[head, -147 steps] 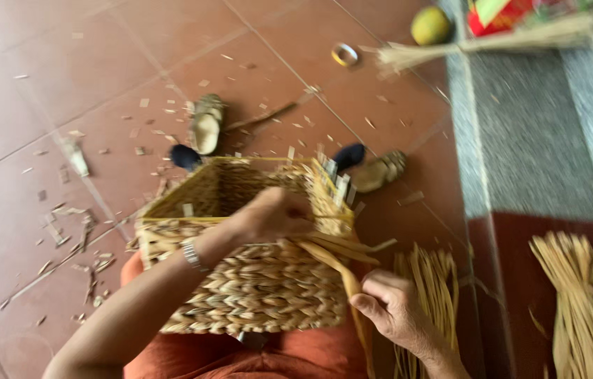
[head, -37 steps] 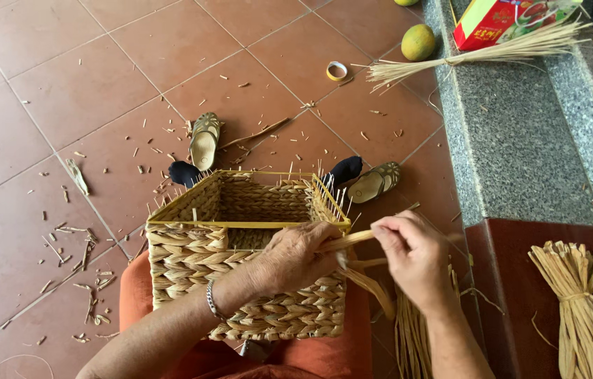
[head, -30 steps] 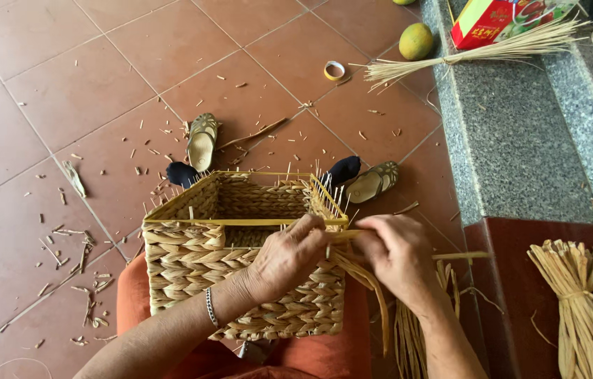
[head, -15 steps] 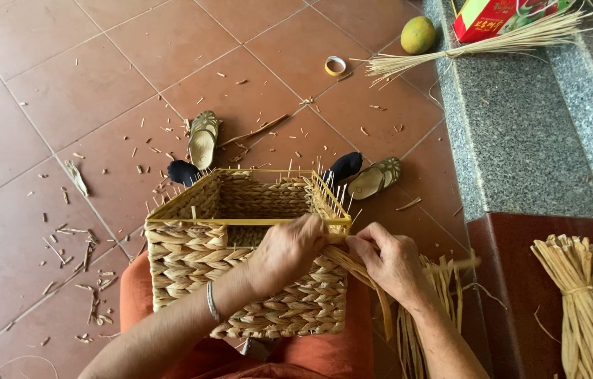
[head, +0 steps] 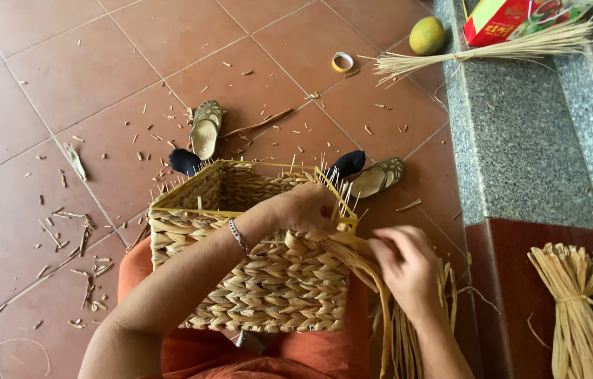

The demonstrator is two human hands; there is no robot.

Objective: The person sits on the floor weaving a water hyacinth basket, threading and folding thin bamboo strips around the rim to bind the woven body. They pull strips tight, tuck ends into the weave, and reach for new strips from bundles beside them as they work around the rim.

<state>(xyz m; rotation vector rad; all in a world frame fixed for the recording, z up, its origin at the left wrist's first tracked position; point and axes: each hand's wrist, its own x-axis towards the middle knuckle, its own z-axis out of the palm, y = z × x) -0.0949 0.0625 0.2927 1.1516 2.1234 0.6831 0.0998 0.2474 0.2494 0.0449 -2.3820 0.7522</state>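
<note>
We steady the light, stiff woven basket on our lap, left hand pressing its near corner; beside it, right hand pinches the pliable straw strand

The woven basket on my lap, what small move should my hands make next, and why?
Probably draw the flat strand taut with the right hand toward the basket corner. The left hand presses on the rim there, and the strand curves loosely down below the right hand.
</note>
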